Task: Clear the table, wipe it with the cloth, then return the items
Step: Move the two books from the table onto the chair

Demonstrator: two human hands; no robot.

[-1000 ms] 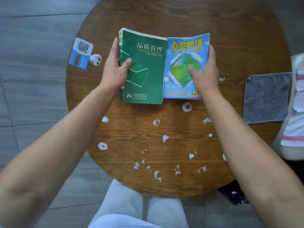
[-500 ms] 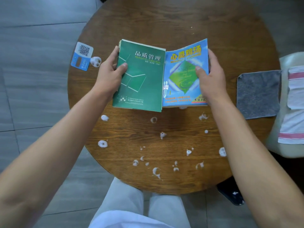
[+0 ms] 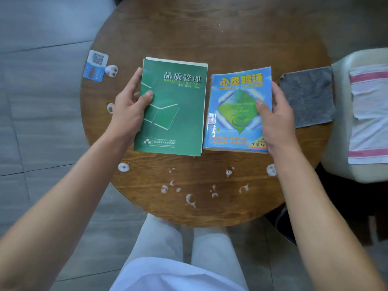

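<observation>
Both books are now up off the table and apart, no longer edge to edge: the left hand pinches the green book at centre, the right hand pinches the blue book beside it, thumbs on the covers. Clearing has begun; the cloth waits at right, foam spots below.

Blue and white QR code card at far left, overhanging the round edge. Cream chair at right, with a white towel with red stripes draped on its seat. Grey tiled floor all around, pale grout lines. Dark shoe on the floor near right, partly hidden. White trousers at near centre, blurred.
</observation>
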